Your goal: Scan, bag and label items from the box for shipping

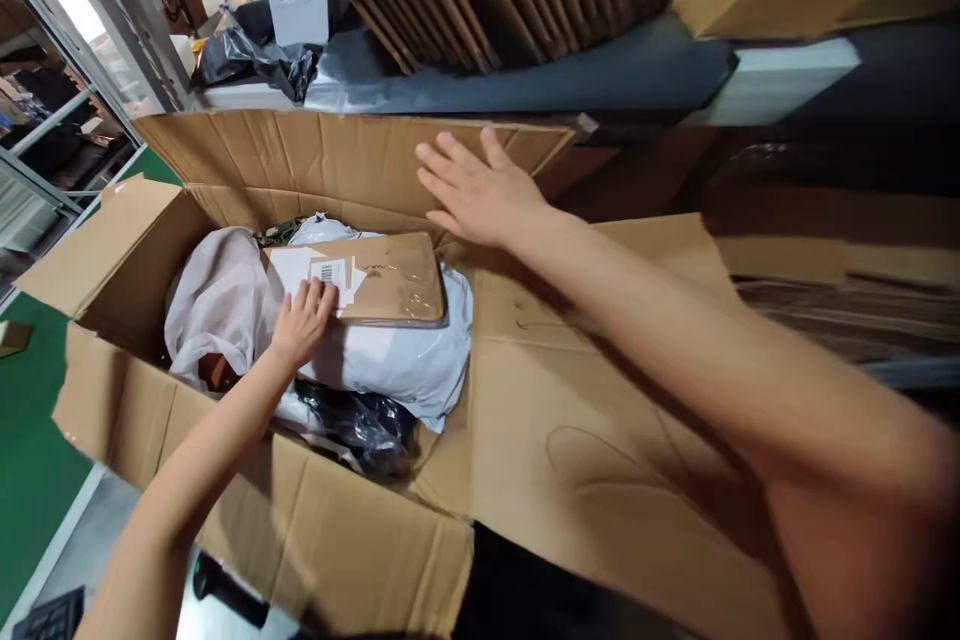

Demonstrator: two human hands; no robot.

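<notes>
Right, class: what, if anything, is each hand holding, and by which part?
The left hand has its fingers on the labelled end of the flat package; whether it grips cannot be told. The right hand, open, holds nothing.

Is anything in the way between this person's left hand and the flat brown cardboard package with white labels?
Nothing visible. The left hand appears to rest directly on the flat brown cardboard package, at its white paper labels. The open flaps of the large brown cardboard box leave the package uncovered.
</notes>
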